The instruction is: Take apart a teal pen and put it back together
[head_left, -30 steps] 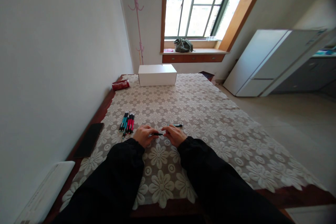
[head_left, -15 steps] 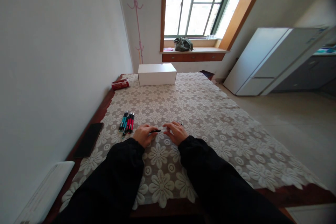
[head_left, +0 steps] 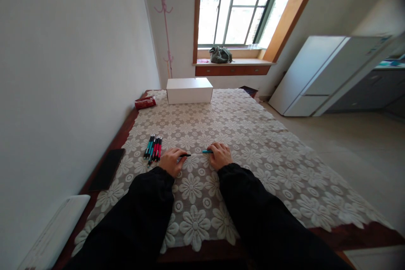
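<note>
My left hand [head_left: 170, 162] is closed on a black pen part [head_left: 185, 155] that points right, above the lace tablecloth. A thin whitish refill [head_left: 196, 154] stretches from its tip toward the other hand. In my right hand [head_left: 220, 156] is a teal pen barrel [head_left: 206, 151], its end sticking out to the left. My fingers hide the rest of the barrel. Left of my left hand lies a row of several teal and red pens [head_left: 153, 148] with black grips.
A white box [head_left: 189, 91] stands at the table's far end, with a red packet [head_left: 145, 102] beside it. A black flat object [head_left: 107, 169] lies along the left edge, near a white panel [head_left: 57, 230]. The wall borders the table's left side.
My right hand has moved slightly right and away from me, widening the gap between the hands. The teal barrel now shows in its fingers. My left hand has barely moved.
</note>
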`<state>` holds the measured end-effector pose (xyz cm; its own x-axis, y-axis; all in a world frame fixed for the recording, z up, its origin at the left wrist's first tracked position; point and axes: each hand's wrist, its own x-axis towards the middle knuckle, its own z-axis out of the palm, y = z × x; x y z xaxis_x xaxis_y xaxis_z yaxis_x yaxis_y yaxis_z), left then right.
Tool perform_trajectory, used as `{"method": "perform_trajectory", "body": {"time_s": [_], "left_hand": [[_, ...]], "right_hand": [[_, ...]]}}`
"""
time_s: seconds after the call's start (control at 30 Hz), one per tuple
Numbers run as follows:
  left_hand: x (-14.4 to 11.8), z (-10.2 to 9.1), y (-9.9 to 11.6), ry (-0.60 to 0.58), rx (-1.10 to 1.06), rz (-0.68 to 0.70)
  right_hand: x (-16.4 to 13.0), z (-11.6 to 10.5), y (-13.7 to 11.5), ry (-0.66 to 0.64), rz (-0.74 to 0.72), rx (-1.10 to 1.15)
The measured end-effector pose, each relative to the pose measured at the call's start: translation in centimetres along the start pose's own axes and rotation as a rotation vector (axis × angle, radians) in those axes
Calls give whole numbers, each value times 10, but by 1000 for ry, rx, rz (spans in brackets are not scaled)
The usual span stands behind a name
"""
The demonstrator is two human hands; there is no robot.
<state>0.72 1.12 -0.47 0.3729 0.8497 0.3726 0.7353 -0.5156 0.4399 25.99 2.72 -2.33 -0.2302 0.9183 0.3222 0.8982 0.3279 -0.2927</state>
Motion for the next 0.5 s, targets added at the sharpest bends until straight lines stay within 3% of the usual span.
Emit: {"method": "perform_trajectory", "body": {"time_s": [0.2,0.5], "left_hand": [[0,1,-2,-41,31,-36],[0,-2,0,-80,60,-54]], "right_hand": [[0,0,-3,-47,-82,11],[2,-1,-4,-104,-92,19]]}}
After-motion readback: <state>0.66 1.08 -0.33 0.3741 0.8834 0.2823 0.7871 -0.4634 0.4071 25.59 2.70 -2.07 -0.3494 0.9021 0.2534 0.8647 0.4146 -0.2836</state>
